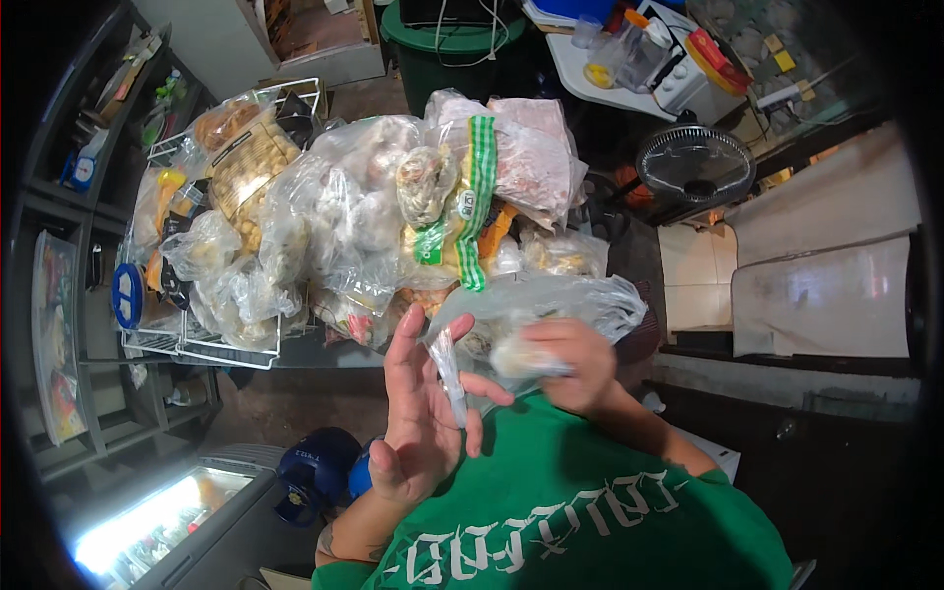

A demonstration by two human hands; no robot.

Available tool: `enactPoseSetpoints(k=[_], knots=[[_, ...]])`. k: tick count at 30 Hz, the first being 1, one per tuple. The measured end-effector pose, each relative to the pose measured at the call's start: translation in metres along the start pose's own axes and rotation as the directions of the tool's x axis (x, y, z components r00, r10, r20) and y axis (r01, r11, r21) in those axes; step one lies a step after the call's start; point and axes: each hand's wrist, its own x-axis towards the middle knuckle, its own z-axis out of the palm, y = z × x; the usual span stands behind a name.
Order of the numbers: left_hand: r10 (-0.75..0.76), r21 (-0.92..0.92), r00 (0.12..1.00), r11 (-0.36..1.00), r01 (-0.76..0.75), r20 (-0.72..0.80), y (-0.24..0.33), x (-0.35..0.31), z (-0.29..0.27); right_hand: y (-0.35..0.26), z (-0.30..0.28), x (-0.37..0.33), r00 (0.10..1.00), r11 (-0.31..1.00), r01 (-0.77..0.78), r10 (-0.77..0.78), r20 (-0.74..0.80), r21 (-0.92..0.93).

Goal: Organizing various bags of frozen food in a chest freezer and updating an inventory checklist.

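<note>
My left hand (423, 423) is raised at the centre with its fingers spread. A narrow, twisted strip of clear plastic (447, 376) lies across its fingers; I cannot tell whether they pinch it. To the right, my right hand (582, 366) is curled round a small whitish plastic bag (523, 356), both blurred by motion. Just behind sits a large translucent plastic bag (580, 300) whose contents are partly hidden. Farther back, a clear pack with a green checked edge (480, 197) lies over a heap of bagged food.
A white wire basket (211, 349) full of bagged food stands at the left. Clear bags of pale pieces (359, 187) and flat pink packs (536, 157) fill the middle. Beyond are a fan (696, 165) and a green bin (418, 37). A lit glass-topped freezer (177, 516) and blue gas cylinder (320, 467) stand lower left.
</note>
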Motion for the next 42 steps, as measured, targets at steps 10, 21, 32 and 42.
enactPoseSetpoints(k=[10,21,32,42], knots=[[0.031,-0.082,0.997,0.996,-0.037,-0.077,-0.005,-0.021,-0.006,0.023,0.037,0.161,0.703,0.917,-0.195,0.379,0.602,-0.349],[0.063,-0.041,0.992,0.997,-0.068,-0.108,-0.012,-0.031,-0.009,0.125,0.073,0.152,0.820,0.776,-0.550,0.432,0.376,0.309],[0.071,-0.168,0.988,0.981,-0.094,-0.140,-0.009,0.008,-0.004,0.018,-0.021,0.053,0.535,-0.250,-0.801,0.109,0.838,0.544],[-0.016,-0.126,0.998,0.992,0.008,-0.063,-0.014,0.002,0.004,0.051,-0.018,0.026,0.350,0.674,-0.170,0.723,0.595,-0.719]])
